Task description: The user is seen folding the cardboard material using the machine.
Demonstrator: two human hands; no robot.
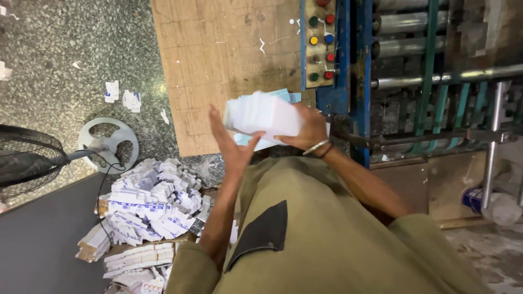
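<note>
Right now you've got a stack of white flat cards (264, 115) at frame centre, held up in front of your chest between both hands. Your left hand (231, 146) sits at the stack's left end: palm open and flat against it, fingers pointing up, thumb hooked under the lower left corner. Your right hand (308, 129) is closed around the right end, fingers wrapped under and behind the stack; two bangles (318, 148) on that wrist. So the stack lies between the hands, touching both, tilted slightly down to the right. A few pale blue sheets (283, 96) stick out behind the top edge and below the bottom edge of the stack.

Behind the stack, upper centre of the frame, is a scuffed plywood board (218, 60). Just right of it, a blue control panel (320, 41) with coloured push-buttons, mounted on a machine with steel rollers (414, 24) filling the upper right. Lower left: a loose heap of white-and-blue printed cartons (152, 198), well below your left hand. A pedestal fan (32, 160) sits at the left edge, its round base (106, 142) on the speckled floor (65, 65), with paper scraps (122, 98) scattered nearby.
</note>
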